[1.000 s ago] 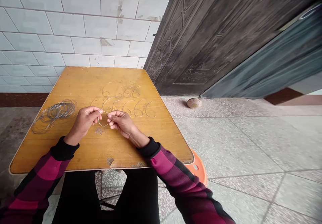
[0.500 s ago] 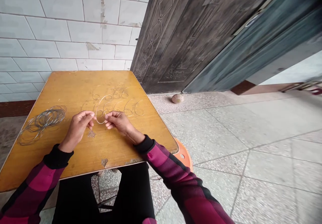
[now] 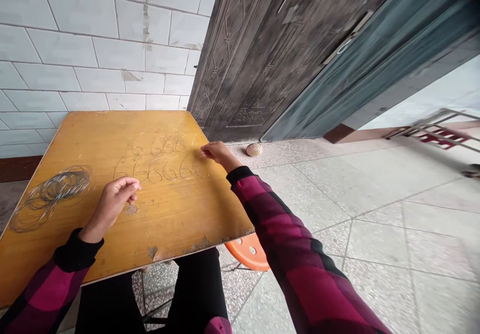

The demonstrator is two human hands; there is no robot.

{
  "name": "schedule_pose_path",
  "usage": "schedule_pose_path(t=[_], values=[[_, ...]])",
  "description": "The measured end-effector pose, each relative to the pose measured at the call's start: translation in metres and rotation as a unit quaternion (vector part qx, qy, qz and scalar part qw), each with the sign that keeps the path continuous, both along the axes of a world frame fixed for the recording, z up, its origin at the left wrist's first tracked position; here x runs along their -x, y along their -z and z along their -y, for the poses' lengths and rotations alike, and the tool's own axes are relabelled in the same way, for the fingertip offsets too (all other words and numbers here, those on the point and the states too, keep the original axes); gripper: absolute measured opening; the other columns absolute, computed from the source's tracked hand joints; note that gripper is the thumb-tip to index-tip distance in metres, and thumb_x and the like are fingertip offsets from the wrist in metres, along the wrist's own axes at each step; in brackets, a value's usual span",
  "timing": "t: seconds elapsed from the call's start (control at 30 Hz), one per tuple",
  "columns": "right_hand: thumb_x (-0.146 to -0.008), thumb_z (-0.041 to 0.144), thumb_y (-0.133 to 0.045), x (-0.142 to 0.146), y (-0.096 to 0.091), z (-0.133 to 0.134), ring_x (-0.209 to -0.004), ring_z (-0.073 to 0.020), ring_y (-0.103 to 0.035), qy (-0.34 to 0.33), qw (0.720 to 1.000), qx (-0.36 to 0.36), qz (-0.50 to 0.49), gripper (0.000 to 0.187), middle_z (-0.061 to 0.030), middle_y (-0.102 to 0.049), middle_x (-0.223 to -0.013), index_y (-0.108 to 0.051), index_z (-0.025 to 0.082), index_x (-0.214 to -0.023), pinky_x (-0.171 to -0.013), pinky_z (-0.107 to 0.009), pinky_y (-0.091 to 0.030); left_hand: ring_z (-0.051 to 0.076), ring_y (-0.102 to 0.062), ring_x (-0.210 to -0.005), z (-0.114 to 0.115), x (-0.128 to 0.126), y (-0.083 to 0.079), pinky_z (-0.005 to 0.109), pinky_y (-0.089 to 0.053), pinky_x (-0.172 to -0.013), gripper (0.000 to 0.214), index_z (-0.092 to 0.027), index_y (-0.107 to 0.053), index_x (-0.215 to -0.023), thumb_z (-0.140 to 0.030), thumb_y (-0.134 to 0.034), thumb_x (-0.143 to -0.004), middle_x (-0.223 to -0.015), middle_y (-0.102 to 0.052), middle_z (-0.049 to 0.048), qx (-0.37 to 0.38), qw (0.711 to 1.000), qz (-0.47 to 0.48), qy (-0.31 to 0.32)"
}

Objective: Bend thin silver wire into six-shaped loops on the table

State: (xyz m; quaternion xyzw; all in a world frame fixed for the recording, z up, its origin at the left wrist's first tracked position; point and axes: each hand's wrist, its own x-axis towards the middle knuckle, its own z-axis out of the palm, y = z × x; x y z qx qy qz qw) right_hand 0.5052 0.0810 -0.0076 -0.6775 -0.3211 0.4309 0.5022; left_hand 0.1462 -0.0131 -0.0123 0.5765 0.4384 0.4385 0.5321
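My right hand (image 3: 215, 152) reaches to the far right part of the yellow wooden table (image 3: 112, 224), its fingers pinched at the right end of two rows of bent wire loops (image 3: 165, 161). Whether a loop is still between the fingers is hard to see. My left hand (image 3: 112, 201) rests on the table nearer to me with its fingers curled loosely and nothing visible in them. A coil of thin grey wire (image 3: 48, 194) lies at the table's left edge.
A white tiled wall (image 3: 93, 49) stands behind the table and a dark carved door (image 3: 270, 59) to its right. An orange stool (image 3: 245, 254) shows under the table's near right corner. A small round object (image 3: 255, 149) lies on the floor by the door.
Both hands held one wire loop between them in front of me. My right hand has since moved away to the right end of the rows, and my left hand stays behind without the loop.
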Motion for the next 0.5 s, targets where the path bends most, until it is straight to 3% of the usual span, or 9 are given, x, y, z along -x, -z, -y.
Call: schedule_pose_path(t=[0.27, 0.5], values=[[-0.069, -0.004, -0.065, -0.006, 0.010, -0.031, -0.046, -0.0105, -0.057, 0.008, 0.999, 0.047, 0.025, 0.025, -0.0015, -0.057, -0.046, -0.051, 0.014, -0.058, -0.052, -0.022, -0.053, 0.012, -0.054, -0.053, -0.001, 0.000, 0.004, 0.023, -0.045, -0.050, 0.021, -0.016, -0.068, -0.078, -0.036, -0.067, -0.074, -0.063, -0.062, 0.0011, 0.008, 1.000, -0.021, 0.009], [-0.070, -0.002, -0.065, -0.006, 0.011, -0.030, -0.044, -0.0121, -0.057, -0.010, 0.994, 0.059, 0.093, 0.021, -0.0016, -0.055, -0.042, -0.055, 0.013, -0.059, -0.047, -0.022, -0.051, 0.011, -0.053, -0.051, -0.001, 0.000, 0.003, 0.023, -0.044, -0.050, 0.021, -0.016, -0.067, -0.076, -0.036, -0.067, -0.073, -0.059, -0.060, 0.0000, 0.016, 0.999, -0.027, 0.010]])
